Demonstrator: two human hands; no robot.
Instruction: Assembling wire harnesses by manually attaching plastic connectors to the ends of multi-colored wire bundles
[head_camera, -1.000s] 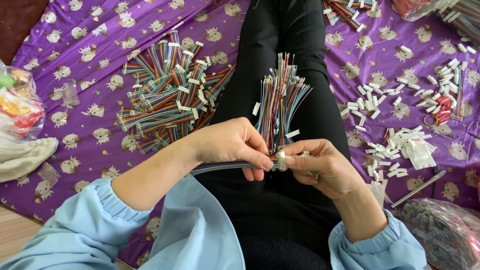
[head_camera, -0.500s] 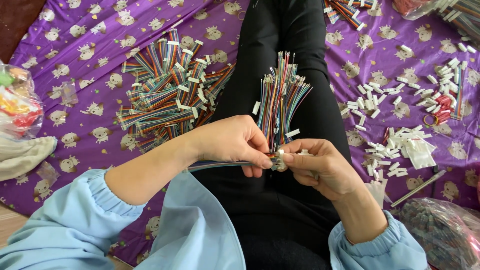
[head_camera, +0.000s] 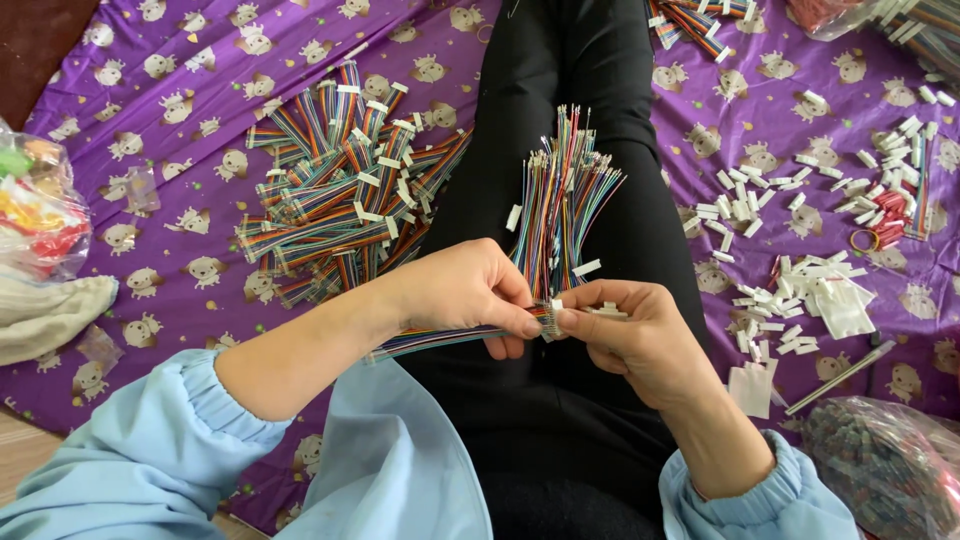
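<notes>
Because the flat multicoloured ribbon cable is thin, light and limp, you want to keep your grip close to its free end, where your left hand pinches it between thumb and forefinger over your lap. Held further back, the strands would likely droop and splay. Your right hand meets it there, fingertips pressed together around a small white plastic connector housing, which looks hard, smooth and easy to fumble; the metal tips at the cable end seem fine enough to bend if forced at an angle.

Just beyond your hands, a loose bundle of coloured wires lies along your black trousers, its ends fanning away from you and near enough to snag a finger. On the purple printed cloth to your left sits a heap of finished cable pieces; to your right, scattered white connector housings, well apart from your hands. A clear plastic bag rests by your right elbow.
</notes>
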